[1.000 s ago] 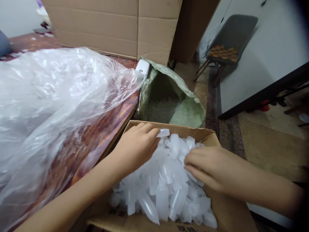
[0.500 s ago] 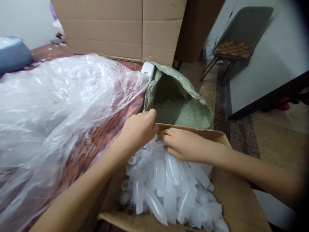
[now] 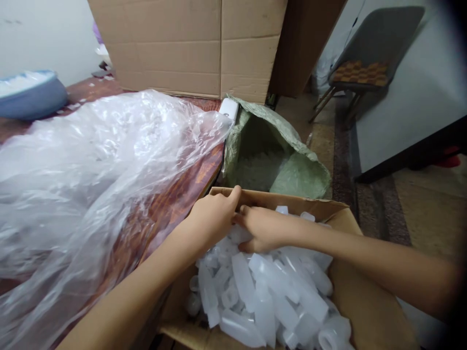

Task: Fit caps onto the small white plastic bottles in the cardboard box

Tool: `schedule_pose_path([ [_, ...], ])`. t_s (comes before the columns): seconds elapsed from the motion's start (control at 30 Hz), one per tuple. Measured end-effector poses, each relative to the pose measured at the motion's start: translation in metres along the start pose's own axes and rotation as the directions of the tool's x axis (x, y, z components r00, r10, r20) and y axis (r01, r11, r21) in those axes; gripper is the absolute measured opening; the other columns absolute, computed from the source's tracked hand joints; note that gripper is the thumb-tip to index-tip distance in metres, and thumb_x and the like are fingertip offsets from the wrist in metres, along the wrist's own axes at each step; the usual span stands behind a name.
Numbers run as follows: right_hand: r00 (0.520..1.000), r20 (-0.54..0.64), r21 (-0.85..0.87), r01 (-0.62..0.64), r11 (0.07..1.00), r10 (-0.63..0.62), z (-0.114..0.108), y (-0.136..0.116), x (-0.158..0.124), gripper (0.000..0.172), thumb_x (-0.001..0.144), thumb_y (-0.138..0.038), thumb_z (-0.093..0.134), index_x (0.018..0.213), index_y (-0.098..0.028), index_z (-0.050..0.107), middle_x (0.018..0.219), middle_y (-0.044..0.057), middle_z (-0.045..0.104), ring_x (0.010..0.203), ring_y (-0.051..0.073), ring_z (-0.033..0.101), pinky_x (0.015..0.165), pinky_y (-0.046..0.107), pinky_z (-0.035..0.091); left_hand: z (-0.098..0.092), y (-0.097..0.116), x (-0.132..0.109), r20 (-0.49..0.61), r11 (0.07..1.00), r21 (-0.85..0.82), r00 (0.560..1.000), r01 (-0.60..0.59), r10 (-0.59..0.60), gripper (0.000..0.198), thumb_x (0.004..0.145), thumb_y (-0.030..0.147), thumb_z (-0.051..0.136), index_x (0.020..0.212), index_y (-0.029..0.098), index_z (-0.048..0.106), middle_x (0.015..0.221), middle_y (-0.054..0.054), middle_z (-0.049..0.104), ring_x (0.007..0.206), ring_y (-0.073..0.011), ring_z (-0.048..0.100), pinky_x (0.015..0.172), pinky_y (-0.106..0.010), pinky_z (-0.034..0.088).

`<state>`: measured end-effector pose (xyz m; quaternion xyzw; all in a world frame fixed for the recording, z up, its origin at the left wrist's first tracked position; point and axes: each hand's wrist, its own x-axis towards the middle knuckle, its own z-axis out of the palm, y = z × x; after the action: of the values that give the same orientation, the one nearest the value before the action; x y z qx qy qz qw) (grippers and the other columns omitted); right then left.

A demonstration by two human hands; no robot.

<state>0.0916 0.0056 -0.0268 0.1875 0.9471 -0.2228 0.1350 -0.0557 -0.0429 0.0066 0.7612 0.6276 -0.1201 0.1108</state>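
A cardboard box [image 3: 368, 291] in front of me holds a heap of translucent white plastic tubes [image 3: 262, 311], lying at many angles. My left hand [image 3: 215, 214] is at the far left part of the box. Its thumb points up and its other fingers curl down out of sight, so what they hold is hidden. Close beside it, my right hand [image 3: 262, 228] reaches into the far side of the heap. The fingers and thumb of this hand are bent around pale tubes, partly hidden beneath it.
Beyond the box stands an open green woven sack [image 3: 302, 180]. Clear plastic sheeting [image 3: 109, 150] covers much of the reddish surface at left, with a blue basin [image 3: 32, 97] behind. A large cardboard panel [image 3: 182, 48] rises at the back; a chair [image 3: 375, 53] stands back right.
Both hands have dropped slightly lower, into the box. Tubes in the heap have shifted and lie differently. The whole view has moved a little, so surroundings sit lower and further right.
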Motion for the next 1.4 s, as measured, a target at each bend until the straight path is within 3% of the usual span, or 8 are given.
schedule_pose_path([
  [0.37, 0.997, -0.033, 0.434, 0.073, 0.898, -0.065, -0.031, 0.014, -0.026, 0.027, 0.083, -0.017, 0.052, 0.108, -0.022, 0.060, 0.087, -0.001, 0.067, 0.069, 0.014, 0.066, 0.065, 0.026, 0.050, 0.005, 0.005, -0.007, 0.092, 0.995, -0.079, 0.994, -0.055, 0.062, 0.096, 0.076, 0.015, 0.059, 0.152, 0.001, 0.003, 0.098, -0.017, 0.073, 0.087, -0.0306, 0.070, 0.067, -0.033, 0.051],
  [0.53, 0.996, 0.089, 0.967, -0.082, 0.240, -0.019, -0.030, 0.008, -0.043, 0.024, 0.082, -0.025, 0.059, 0.105, -0.021, 0.057, 0.062, -0.008, 0.056, 0.042, 0.008, 0.054, 0.045, 0.020, 0.044, 0.009, 0.005, -0.009, 0.080, 0.993, -0.086, 0.993, -0.081, 0.088, 0.089, 0.075, 0.004, 0.051, 0.152, 0.005, 0.007, 0.095, -0.018, 0.073, 0.083, -0.0300, 0.071, 0.065, -0.033, 0.050],
  [0.67, 0.994, 0.101, 0.991, -0.104, 0.087, 0.037, -0.019, 0.004, -0.068, 0.035, 0.085, -0.019, 0.054, 0.119, -0.025, 0.052, 0.063, -0.008, 0.059, 0.039, 0.007, 0.054, 0.043, 0.017, 0.039, 0.004, 0.006, -0.012, 0.065, 0.989, -0.079, 0.990, -0.122, 0.127, 0.078, 0.078, 0.003, 0.047, 0.151, 0.007, 0.020, 0.098, -0.020, 0.072, 0.089, -0.0327, 0.070, 0.073, -0.039, 0.051],
  [0.8, 0.980, 0.055, 0.994, -0.073, 0.087, 0.193, -0.007, 0.002, -0.082, 0.027, 0.086, -0.021, 0.057, 0.112, -0.025, 0.050, 0.068, -0.007, 0.061, 0.041, 0.008, 0.056, 0.044, 0.018, 0.041, -0.005, 0.007, -0.014, -0.099, 0.960, -0.231, 0.986, -0.158, 0.138, 0.048, 0.085, 0.016, 0.052, 0.133, 0.013, 0.046, 0.111, -0.016, 0.066, 0.100, -0.0294, 0.064, 0.079, -0.037, 0.049],
  [0.9, 0.947, -0.061, 0.976, -0.009, 0.217, 0.316, -0.002, 0.002, -0.083, 0.021, 0.087, -0.031, 0.060, 0.104, -0.020, 0.055, 0.064, -0.006, 0.059, 0.045, 0.010, 0.058, 0.048, 0.021, 0.045, -0.013, 0.008, -0.014, -0.234, 0.859, -0.487, 0.971, -0.159, 0.047, 0.018, 0.089, 0.033, 0.056, 0.099, 0.019, 0.055, 0.090, -0.006, 0.064, 0.083, -0.0213, 0.062, 0.065, -0.028, 0.045],
  [1.17, 0.861, -0.311, 0.862, 0.077, 0.501, 0.403, 0.000, -0.004, -0.088, 0.059, 0.090, -0.030, 0.056, 0.146, -0.022, 0.040, 0.056, -0.007, 0.059, 0.052, 0.015, 0.064, 0.051, 0.026, 0.054, -0.017, 0.021, -0.010, -0.216, 0.238, -0.961, 0.917, -0.139, -0.335, 0.042, 0.079, 0.053, 0.069, 0.085, 0.021, 0.043, 0.067, 0.007, 0.053, 0.062, -0.0118, 0.063, 0.058, -0.023, 0.054],
  [1.33, 0.764, -0.546, 0.682, 0.167, 0.712, 0.345, 0.005, -0.004, -0.087, 0.054, 0.087, -0.026, 0.057, 0.141, -0.026, 0.049, 0.096, 0.002, 0.073, 0.068, 0.016, 0.069, 0.062, 0.029, 0.058, -0.009, 0.037, -0.010, -0.135, -0.064, -0.985, 0.944, -0.161, -0.302, 0.044, 0.078, 0.051, 0.072, 0.080, 0.020, 0.040, 0.066, 0.008, 0.053, 0.061, -0.0112, 0.064, 0.059, -0.028, 0.061],
  [1.4, 0.718, -0.644, 0.549, 0.192, 0.813, 0.266, 0.004, -0.005, -0.086, 0.052, 0.086, -0.022, 0.058, 0.137, -0.028, 0.053, 0.115, 0.003, 0.069, 0.089, 0.020, 0.070, 0.079, 0.034, 0.058, -0.008, 0.041, -0.013, -0.121, -0.070, -0.988, 0.964, -0.141, -0.236, 0.043, 0.080, 0.051, 0.069, 0.081, 0.021, 0.039, 0.066, 0.006, 0.060, 0.059, -0.0126, 0.066, 0.055, -0.025, 0.059],
])
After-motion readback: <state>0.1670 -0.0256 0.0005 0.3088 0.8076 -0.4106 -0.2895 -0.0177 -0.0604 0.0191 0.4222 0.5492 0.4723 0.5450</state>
